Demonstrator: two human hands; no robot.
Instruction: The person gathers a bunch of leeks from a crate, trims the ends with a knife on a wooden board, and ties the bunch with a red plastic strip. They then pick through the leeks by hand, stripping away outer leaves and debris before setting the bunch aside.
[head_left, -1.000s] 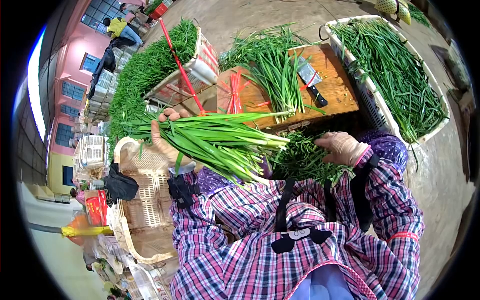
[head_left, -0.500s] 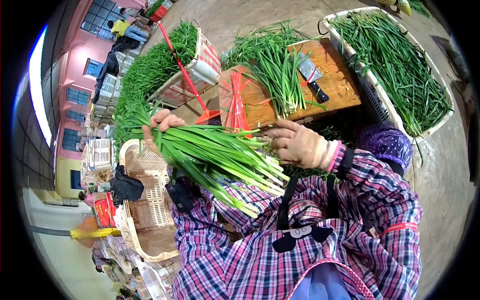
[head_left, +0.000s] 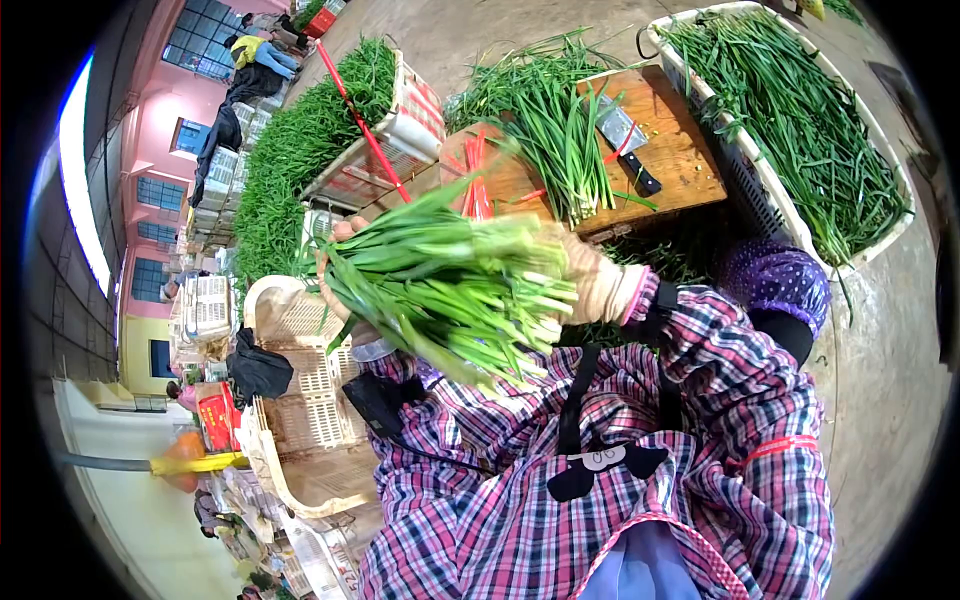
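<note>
A loose bunch of garlic chives (head_left: 440,280) lies across the front of my body, leaves to the left and pale stem ends to the right. My left hand (head_left: 345,235) is closed around its leafy end, partly covered by the leaves. Against the stem ends is my right hand (head_left: 595,275), its fingers smeared by motion and hidden by the stems. Beyond, more chives (head_left: 565,150) rest on a wooden board (head_left: 675,120). Beside them lies a cleaver (head_left: 622,130) with a black handle. Red ties (head_left: 477,180) hang at the board's left part.
A white crate (head_left: 780,190) heaped with chives stands at the right, another full crate (head_left: 415,110) at the upper left. A red pole (head_left: 360,120) leans before it. A beige basket (head_left: 300,440) with a black bag (head_left: 258,368) is at my left. People are in the background.
The chives have spread and lifted, their leaves blurred by motion. My right hand has moved slightly left and down, onto the stem ends. My left hand still holds the leafy end.
</note>
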